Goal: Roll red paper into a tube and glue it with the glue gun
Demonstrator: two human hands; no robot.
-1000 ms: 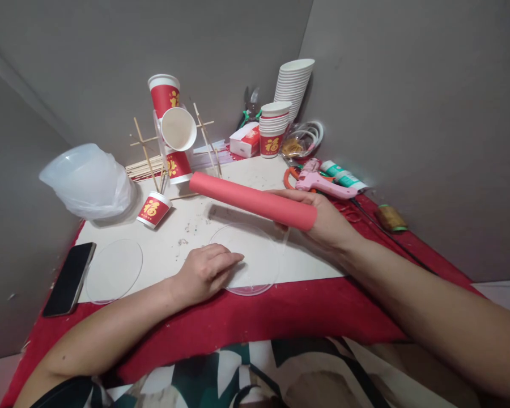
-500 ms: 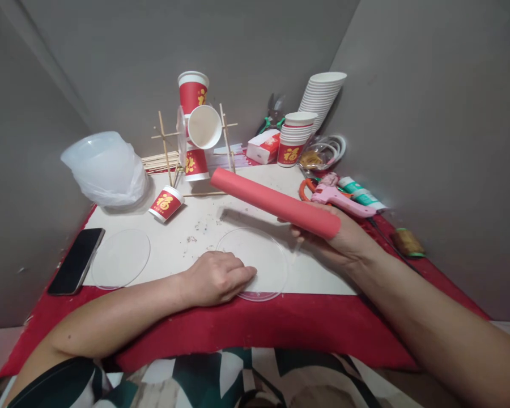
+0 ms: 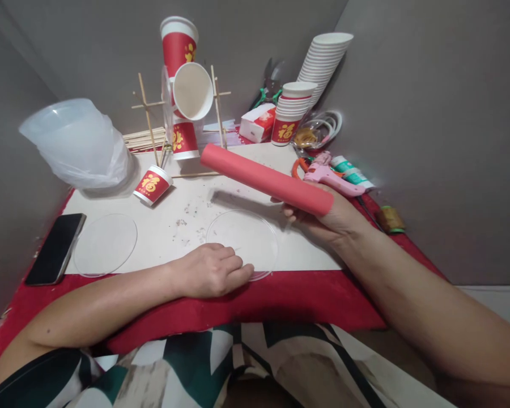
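Observation:
My right hand [image 3: 323, 222] is closed round the near end of a red paper roll [image 3: 266, 180], holding it raised and slanted above the white board, its far end pointing left. My left hand [image 3: 215, 269] rests at the board's front edge with curled fingers and nothing visible in it. It overlaps the near-left rim of a clear round disc [image 3: 255, 241]. Behind the roll stands a structure of red-and-white paper cups [image 3: 193, 90] and thin wooden sticks [image 3: 147, 113]. One tilted cup [image 3: 153, 185] is at its lower left.
Left lie another clear disc [image 3: 106, 243], a phone [image 3: 55, 249] and a white plastic bag with a translucent container [image 3: 85, 147]. At right are stacked cups [image 3: 287, 122], a pink glue gun [image 3: 329, 178], a thread spool [image 3: 391, 219] and a small box [image 3: 257, 123]. Grey walls enclose the table.
The whole view has shifted, with things appearing higher and further left. My right hand still holds the red paper roll at much the same slant; my left hand stays by the disc.

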